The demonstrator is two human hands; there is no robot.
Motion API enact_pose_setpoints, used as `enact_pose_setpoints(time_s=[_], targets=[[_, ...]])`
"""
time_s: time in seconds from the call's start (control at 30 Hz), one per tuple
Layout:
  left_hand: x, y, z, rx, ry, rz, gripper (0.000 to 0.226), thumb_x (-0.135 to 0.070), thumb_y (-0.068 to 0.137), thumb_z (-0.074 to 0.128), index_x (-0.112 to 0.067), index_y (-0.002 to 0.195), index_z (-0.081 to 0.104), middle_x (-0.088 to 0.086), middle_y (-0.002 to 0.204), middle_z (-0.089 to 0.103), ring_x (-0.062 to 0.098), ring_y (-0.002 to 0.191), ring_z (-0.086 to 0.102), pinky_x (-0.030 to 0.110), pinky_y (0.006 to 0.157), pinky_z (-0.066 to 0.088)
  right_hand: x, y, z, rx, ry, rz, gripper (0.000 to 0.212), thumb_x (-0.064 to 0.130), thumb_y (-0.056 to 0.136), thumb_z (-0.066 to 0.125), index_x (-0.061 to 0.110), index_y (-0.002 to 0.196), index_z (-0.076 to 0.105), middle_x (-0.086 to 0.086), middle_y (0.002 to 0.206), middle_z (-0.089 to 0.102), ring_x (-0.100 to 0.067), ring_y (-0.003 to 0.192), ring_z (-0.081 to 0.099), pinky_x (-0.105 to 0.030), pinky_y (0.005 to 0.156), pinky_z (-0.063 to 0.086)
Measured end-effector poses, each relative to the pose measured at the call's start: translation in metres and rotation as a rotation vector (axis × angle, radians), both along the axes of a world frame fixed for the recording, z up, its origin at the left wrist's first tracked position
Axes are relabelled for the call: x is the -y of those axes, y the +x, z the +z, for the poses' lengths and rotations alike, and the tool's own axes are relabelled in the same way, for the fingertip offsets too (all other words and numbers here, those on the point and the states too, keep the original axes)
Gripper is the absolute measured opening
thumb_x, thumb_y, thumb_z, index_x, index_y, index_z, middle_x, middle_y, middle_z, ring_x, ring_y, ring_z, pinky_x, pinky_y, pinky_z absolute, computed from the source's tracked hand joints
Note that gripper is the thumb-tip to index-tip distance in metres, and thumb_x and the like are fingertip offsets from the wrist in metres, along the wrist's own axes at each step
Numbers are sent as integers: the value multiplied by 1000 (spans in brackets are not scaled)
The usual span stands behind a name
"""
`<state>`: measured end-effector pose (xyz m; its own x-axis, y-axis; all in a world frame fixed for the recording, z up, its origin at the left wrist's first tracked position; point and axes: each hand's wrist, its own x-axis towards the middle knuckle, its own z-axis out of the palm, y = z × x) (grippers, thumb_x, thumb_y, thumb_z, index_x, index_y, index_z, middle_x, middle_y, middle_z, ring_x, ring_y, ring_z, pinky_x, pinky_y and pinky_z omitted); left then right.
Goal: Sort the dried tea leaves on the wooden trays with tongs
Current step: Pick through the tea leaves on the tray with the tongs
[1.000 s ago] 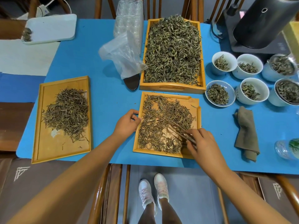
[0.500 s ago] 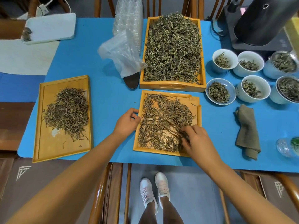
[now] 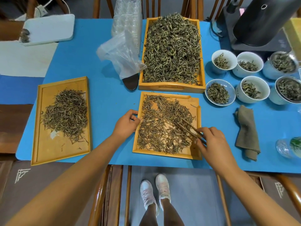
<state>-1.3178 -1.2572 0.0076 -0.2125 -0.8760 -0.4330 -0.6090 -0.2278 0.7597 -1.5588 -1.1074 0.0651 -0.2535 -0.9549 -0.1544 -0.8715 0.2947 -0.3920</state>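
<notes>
A small wooden tray point(image 3: 194, 156) lies in front of me with dried tea leaves point(image 3: 161, 126) spread over it. My right hand point(image 3: 211, 144) pinches brown tongs point(image 3: 189, 129), whose tips point up-left into the leaves near the tray's right side. My left hand point(image 3: 127, 123) grips the tray's left rim. A flat wooden tray point(image 3: 48, 154) at the left carries a pile of thin sorted leaves point(image 3: 66, 114). A deep wooden tray point(image 3: 171, 86) behind is heaped with coarser green leaves point(image 3: 172, 49).
Several white bowls point(image 3: 224, 60) of leaves stand at the right, with a folded brown cloth point(image 3: 246, 132) and a glass jar point(image 3: 288, 146) nearer me. A clear plastic bag point(image 3: 120, 54), stacked plastic containers point(image 3: 128, 22) and a black appliance point(image 3: 260, 25) sit at the back.
My right hand went left into the leaves with the tongs, then drew back to the right side of the tray. My left hand stayed on the tray's rim.
</notes>
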Motion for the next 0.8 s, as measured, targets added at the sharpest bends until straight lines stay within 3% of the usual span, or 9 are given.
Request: enact_pose_setpoints(time_s=[0.57,0.8], targets=[[-2,-1,5,0,10,9,24,-20,93,55,-14,116,53,-5,74,48,15,67,53,50,85,53,-57,-8,4,-33,60,55,34,-2,68,76,4,100,64,-14,82,59,-35,73,58,-41,60,48],[-3,-2,7,1,7,10,25,-20,94,54,-13,118,52,-4,74,47,15,66,52,51,85,53,-72,-10,10,-22,78,18,35,-3,69,74,6,101,65,-13,85,60,-34,76,56,-42,65,49]])
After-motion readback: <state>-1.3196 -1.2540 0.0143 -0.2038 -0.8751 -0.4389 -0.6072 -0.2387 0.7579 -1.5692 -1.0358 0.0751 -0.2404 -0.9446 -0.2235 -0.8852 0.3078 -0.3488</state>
